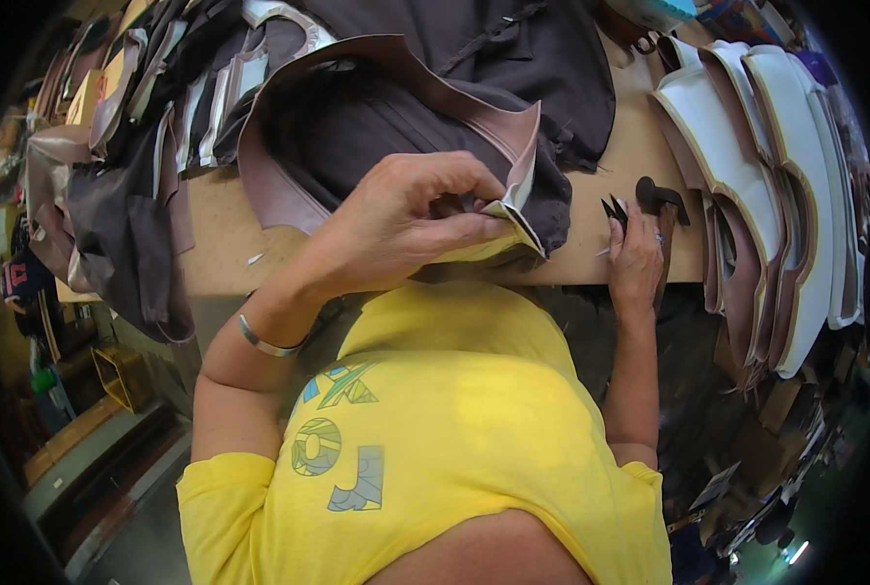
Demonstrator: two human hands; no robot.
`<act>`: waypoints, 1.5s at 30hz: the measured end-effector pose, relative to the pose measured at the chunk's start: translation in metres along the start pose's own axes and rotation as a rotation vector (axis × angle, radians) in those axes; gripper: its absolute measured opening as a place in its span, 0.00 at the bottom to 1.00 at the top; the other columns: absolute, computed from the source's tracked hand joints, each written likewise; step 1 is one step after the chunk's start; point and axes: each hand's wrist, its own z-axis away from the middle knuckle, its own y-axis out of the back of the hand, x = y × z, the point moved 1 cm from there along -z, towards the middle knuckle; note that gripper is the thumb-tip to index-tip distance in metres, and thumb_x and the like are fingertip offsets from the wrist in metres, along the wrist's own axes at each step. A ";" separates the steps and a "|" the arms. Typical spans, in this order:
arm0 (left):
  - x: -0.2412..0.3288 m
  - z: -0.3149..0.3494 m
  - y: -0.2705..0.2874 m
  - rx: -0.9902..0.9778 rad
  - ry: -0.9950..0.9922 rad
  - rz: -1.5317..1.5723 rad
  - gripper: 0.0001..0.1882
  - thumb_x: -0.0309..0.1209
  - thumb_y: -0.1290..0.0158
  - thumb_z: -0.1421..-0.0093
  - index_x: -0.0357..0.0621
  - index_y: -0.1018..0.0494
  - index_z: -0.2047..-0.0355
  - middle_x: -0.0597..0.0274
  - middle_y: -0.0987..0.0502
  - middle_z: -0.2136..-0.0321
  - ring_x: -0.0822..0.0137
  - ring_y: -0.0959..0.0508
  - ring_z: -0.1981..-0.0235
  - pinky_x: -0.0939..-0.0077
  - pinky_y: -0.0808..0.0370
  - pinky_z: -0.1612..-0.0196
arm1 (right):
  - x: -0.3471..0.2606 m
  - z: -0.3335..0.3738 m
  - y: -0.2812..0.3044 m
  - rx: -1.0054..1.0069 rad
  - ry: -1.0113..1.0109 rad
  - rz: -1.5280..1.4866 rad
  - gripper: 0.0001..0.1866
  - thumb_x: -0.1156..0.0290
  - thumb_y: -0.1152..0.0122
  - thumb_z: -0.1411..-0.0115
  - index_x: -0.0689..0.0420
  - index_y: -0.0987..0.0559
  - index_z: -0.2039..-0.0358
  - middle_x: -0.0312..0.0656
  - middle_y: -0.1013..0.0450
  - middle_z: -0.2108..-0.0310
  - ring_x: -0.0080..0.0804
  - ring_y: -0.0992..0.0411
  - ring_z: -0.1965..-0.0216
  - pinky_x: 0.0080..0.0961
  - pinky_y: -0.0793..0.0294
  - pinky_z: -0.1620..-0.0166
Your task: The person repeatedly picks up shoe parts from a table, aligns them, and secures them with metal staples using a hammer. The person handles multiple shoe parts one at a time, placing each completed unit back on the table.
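Note:
My left hand (411, 219) pinches the raised corner of a pinkish-brown leather panel (523, 161), whose pale backing shows at the fold. Dark lining fabric (367, 127) is joined to this panel and spreads over the table behind the hand. At the table's front edge, right of the panel, my right hand (637, 253) is closed around small snips (613, 209); their dark pointed blades stick out past the fingers, and their grip is hidden. A hammer (661, 197) with a dark head lies just beside that hand.
On the right of the tan table (222, 255) stands a stack of white and brown curved leather panels (747, 146). More dark fabric and leather pieces (128, 214) pile up at the left and hang over the edge. A yellow crate (121, 377) sits below on the left.

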 end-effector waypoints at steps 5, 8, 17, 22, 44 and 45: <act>0.010 0.014 0.013 -0.070 0.006 0.085 0.06 0.24 0.48 0.46 0.33 0.28 0.69 0.68 0.27 0.73 0.82 0.32 0.71 0.88 0.34 0.66 | -0.071 -0.040 0.057 0.009 0.433 -0.653 0.23 0.79 0.46 0.53 0.57 0.31 0.53 0.44 0.28 0.62 0.43 0.30 0.57 0.32 0.36 0.52; 0.014 0.021 0.019 -0.036 -0.060 0.047 0.07 0.24 0.48 0.46 0.33 0.29 0.68 0.68 0.27 0.73 0.81 0.32 0.70 0.88 0.33 0.66 | -0.118 -0.055 0.075 -0.227 0.645 -1.084 0.23 0.84 0.48 0.53 0.57 0.30 0.54 0.41 0.27 0.63 0.33 0.28 0.60 0.26 0.33 0.54; 0.011 0.049 0.020 0.173 -0.027 0.303 0.09 0.28 0.57 0.40 0.34 0.32 0.64 0.69 0.31 0.72 0.82 0.34 0.70 0.90 0.36 0.66 | -0.141 -0.063 0.062 -0.493 0.411 -1.686 0.13 0.77 0.51 0.44 0.64 0.30 0.57 0.44 0.28 0.64 0.23 0.31 0.63 0.19 0.32 0.59; 0.000 0.062 0.025 0.214 -0.017 0.238 0.10 0.30 0.56 0.41 0.34 0.32 0.65 0.68 0.30 0.72 0.82 0.34 0.71 0.90 0.36 0.67 | -0.077 -0.080 0.059 -0.732 0.506 -1.549 0.12 0.72 0.51 0.43 0.64 0.29 0.61 0.47 0.29 0.63 0.31 0.31 0.60 0.26 0.34 0.55; -0.009 0.045 0.023 0.184 -0.064 0.000 0.08 0.27 0.56 0.42 0.34 0.30 0.68 0.70 0.31 0.78 0.82 0.36 0.77 0.89 0.38 0.74 | -0.034 -0.061 0.049 -0.509 0.057 -0.802 0.16 0.80 0.44 0.50 0.59 0.27 0.58 0.36 0.30 0.77 0.18 0.33 0.78 0.17 0.33 0.74; -0.008 0.046 0.024 0.177 -0.063 -0.005 0.08 0.27 0.56 0.42 0.33 0.30 0.68 0.70 0.30 0.77 0.82 0.35 0.77 0.89 0.37 0.73 | -0.035 -0.061 0.048 -0.394 0.204 -0.604 0.18 0.80 0.44 0.50 0.57 0.27 0.57 0.36 0.30 0.76 0.19 0.32 0.77 0.18 0.33 0.73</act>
